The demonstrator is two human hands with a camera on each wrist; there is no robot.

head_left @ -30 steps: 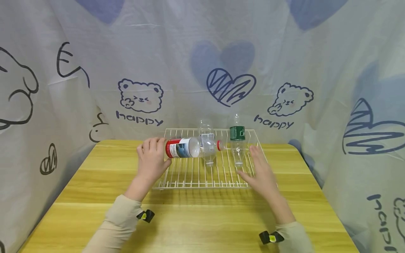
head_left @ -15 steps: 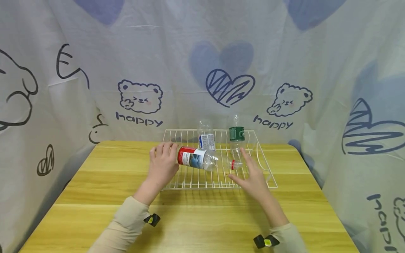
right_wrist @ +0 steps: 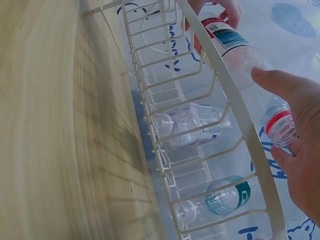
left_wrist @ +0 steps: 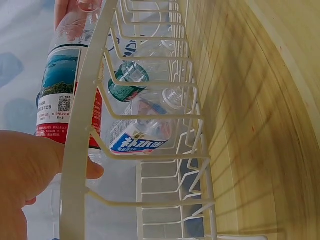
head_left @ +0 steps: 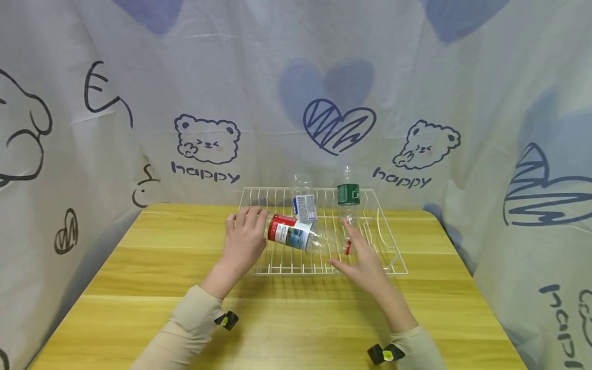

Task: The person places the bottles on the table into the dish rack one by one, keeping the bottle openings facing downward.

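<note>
In the head view my left hand (head_left: 247,237) grips the base end of a clear plastic bottle (head_left: 290,232) with a red, white and blue label. The bottle lies sideways over a white wire rack (head_left: 319,269), its red-ringed neck pointing right. My right hand (head_left: 367,262) is spread around the neck end, thumb and fingers apart; whether they touch it I cannot tell. Two more clear bottles lean in the rack, neck down: one with a blue-and-white label (left_wrist: 140,140), and one with a green label (head_left: 348,194) behind my right fingers.
The rack stands on a yellow wood-grain table (head_left: 296,318), near its back edge. A pale cloth curtain (head_left: 268,92) with hearts and bears hangs behind and at both sides. Black bands (head_left: 386,353) are worn at both wrists.
The red-labelled bottle has moved right and toward me, its neck tilting down slightly. My left hand moved with it. My right hand has shifted left, to the bottle's neck end.
</note>
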